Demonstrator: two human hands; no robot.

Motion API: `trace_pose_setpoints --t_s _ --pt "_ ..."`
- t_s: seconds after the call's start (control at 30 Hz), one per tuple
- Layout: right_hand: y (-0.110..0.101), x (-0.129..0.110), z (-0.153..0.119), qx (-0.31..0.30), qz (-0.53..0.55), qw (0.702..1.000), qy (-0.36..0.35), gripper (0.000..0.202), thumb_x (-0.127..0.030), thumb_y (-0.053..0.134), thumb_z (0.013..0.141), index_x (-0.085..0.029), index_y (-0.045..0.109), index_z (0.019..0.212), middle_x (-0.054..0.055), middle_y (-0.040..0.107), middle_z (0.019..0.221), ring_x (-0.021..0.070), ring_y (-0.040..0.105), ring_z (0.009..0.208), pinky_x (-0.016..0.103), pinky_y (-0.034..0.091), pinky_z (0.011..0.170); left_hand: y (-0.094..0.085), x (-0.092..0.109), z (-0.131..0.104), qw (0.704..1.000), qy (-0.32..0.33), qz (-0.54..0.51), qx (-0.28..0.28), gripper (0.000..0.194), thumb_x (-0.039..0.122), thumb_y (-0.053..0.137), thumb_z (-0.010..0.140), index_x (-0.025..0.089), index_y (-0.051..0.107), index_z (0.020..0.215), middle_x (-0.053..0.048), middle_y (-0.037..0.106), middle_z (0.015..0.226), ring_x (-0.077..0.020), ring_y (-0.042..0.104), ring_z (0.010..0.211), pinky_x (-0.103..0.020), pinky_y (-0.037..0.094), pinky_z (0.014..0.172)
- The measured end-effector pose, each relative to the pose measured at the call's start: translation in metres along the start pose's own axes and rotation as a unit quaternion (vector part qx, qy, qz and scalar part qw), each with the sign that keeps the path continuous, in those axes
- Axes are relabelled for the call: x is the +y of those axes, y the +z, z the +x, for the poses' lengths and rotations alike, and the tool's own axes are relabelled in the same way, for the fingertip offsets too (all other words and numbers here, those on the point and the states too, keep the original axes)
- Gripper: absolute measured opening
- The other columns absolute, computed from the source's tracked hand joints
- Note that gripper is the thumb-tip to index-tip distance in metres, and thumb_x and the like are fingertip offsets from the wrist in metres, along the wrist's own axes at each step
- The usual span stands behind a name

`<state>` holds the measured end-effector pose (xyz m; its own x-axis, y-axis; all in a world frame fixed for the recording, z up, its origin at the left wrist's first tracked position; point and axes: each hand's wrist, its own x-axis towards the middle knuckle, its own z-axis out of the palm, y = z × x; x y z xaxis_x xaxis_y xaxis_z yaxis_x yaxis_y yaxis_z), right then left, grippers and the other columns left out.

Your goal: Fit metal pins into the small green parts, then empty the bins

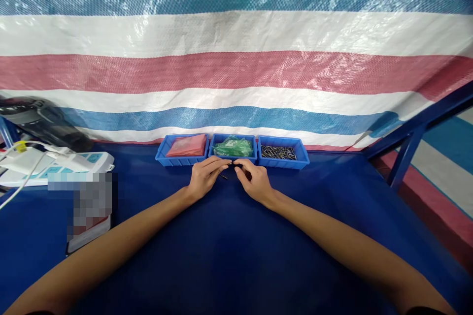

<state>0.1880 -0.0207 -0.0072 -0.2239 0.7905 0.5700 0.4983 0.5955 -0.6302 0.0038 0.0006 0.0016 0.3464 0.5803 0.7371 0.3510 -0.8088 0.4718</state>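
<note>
My left hand (205, 175) and my right hand (254, 180) meet fingertip to fingertip just in front of the middle bin. Both are closed in a pinch on a small dark piece (232, 163), too tiny to name and mostly covered by the fingers. Below the left fingertips, a thin dark screw-like piece (223, 176) shows; whether it is held or lies on the table I cannot tell. Beyond the hands stand three blue bins: the left bin (177, 161) with red plastic bags (186, 145), the middle one with green bags (234, 146), the right one (284, 163) with many dark screws (278, 152).
On the left of the blue table (229, 256) lie a white power strip (105, 161) with plugs and cables, a partly blurred phone-like object (90, 238), and a dark bottle (55, 125). A striped tarp (236, 74) hangs behind. A blue metal frame (406, 142) rises at right.
</note>
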Motion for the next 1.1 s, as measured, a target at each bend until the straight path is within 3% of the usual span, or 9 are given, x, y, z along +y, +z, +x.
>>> trace_pose_setpoints --t_s 0.4,0.6,0.8,0.93,1.1 --pt "0.0012 0.0019 0.0 -0.006 0.005 1.0 -0.015 0.021 -0.028 0.047 0.092 -0.017 0.063 0.102 -0.002 0.06 0.059 0.0105 0.052 0.047 0.022 0.041 0.054 0.0036 -0.0021 -0.0031 0.999 -0.046 0.019 0.008 0.016 0.027 0.061 0.086 0.016 0.068 0.096 -0.003 0.073 0.085 -0.0112 0.067 0.067 -0.018 0.053 0.064" --pt "0.0007 0.0011 0.0008 -0.033 0.003 0.999 -0.016 0.019 -0.028 0.047 0.093 -0.018 0.062 0.095 -0.004 0.054 0.054 0.0095 0.049 0.045 0.022 0.036 0.052 0.0026 -0.0022 -0.0033 0.998 -0.054 0.022 0.01 0.018 0.029 0.061 0.086 0.015 0.068 0.096 -0.003 0.072 0.083 -0.0107 0.067 0.065 -0.017 0.052 0.062" --pt "0.0 0.0011 -0.0004 -0.002 0.022 1.0 -0.003 0.017 -0.027 0.044 0.094 -0.016 0.058 0.097 -0.005 0.048 0.055 0.0083 0.043 0.043 0.022 0.033 0.05 0.0021 -0.0002 -0.0014 0.997 -0.07 0.038 0.005 0.019 0.032 0.062 0.085 0.015 0.067 0.093 -0.001 0.07 0.077 -0.0072 0.059 0.055 -0.016 0.047 0.056" --pt "-0.0006 0.0003 0.0 0.006 0.029 1.0 0.001 0.015 -0.026 0.045 0.094 -0.017 0.057 0.096 -0.006 0.045 0.054 0.008 0.041 0.042 0.022 0.032 0.049 0.001 0.002 0.0002 0.997 -0.068 0.037 0.0 0.017 0.03 0.061 0.086 0.014 0.065 0.083 0.0 0.067 0.073 -0.0072 0.056 0.056 -0.017 0.045 0.056" --pt "-0.0003 0.0007 0.0012 0.0 0.022 1.0 -0.002 0.015 -0.027 0.046 0.093 -0.017 0.058 0.094 -0.005 0.047 0.055 0.0082 0.043 0.044 0.022 0.033 0.05 -0.0002 0.0038 0.0012 0.998 -0.049 0.031 0.003 0.014 0.027 0.06 0.087 0.014 0.064 0.083 -0.001 0.066 0.074 -0.0082 0.058 0.061 -0.017 0.046 0.059"
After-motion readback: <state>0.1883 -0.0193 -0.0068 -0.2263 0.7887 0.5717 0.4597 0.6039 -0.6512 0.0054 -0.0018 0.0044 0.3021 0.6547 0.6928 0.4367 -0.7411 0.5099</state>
